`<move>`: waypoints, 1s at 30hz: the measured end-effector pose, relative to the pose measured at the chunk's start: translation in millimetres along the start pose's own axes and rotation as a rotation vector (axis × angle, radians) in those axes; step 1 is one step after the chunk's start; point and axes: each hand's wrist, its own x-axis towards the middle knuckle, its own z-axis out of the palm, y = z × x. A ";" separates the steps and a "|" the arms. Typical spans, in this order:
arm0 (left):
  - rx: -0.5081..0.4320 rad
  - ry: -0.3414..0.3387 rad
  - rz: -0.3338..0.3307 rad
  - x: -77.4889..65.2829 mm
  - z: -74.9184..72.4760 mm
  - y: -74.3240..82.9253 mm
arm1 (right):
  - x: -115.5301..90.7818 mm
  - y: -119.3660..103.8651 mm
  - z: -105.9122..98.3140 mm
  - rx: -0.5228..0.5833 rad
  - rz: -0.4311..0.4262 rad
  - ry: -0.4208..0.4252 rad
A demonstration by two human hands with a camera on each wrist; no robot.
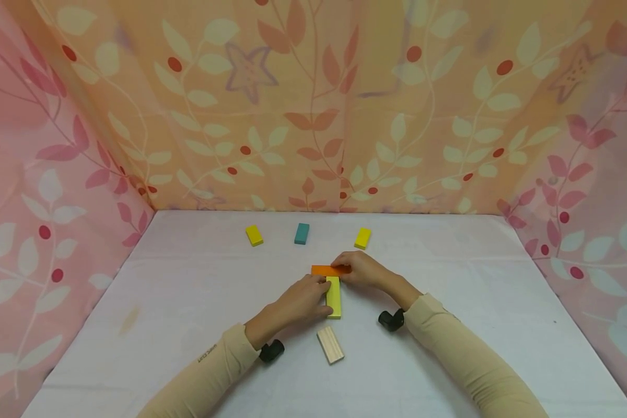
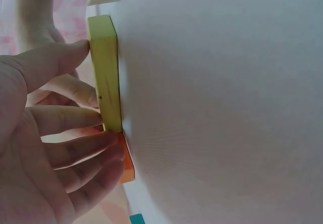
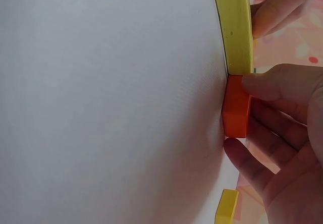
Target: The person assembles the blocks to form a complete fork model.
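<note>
Two wooden blocks meet at the middle of the table, a pale yellow one (image 1: 334, 302) pointing toward me and an orange one (image 1: 321, 270) across its far end. My left hand (image 1: 300, 299) lies along the yellow block's left side, with thumb and fingertips touching it and the fingers fairly straight. In the left wrist view, its outer fingertips reach the orange block (image 2: 127, 161). My right hand (image 1: 366, 270) pinches the orange block's right end. The right wrist view has the thumb on the near side of the orange block (image 3: 236, 108), other fingers behind and at its end.
A plain wood block (image 1: 330, 345) lies nearer me, slightly angled. Along the back lie a yellow block (image 1: 254, 235), a teal block (image 1: 302, 233) and another yellow block (image 1: 363, 238). Patterned curtains (image 1: 313, 116) enclose the white table (image 1: 188, 325) at the back and sides.
</note>
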 end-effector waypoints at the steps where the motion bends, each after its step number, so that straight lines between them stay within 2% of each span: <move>1: -0.002 0.001 -0.002 0.3 0.1 -0.1 | -0.1 0.0 0.0 0.002 0.000 0.001; 9: 0.009 0.040 0.012 1.3 -1.9 -0.6 | -0.8 0.8 -0.2 0.005 -0.006 0.016; 18: -0.028 0.090 0.041 4.0 -4.0 -0.6 | -3.4 -1.1 -1.5 0.016 -0.010 0.020; 30: -0.094 0.046 0.033 10.7 -4.2 -3.4 | -11.7 -1.9 -3.2 0.029 0.001 0.049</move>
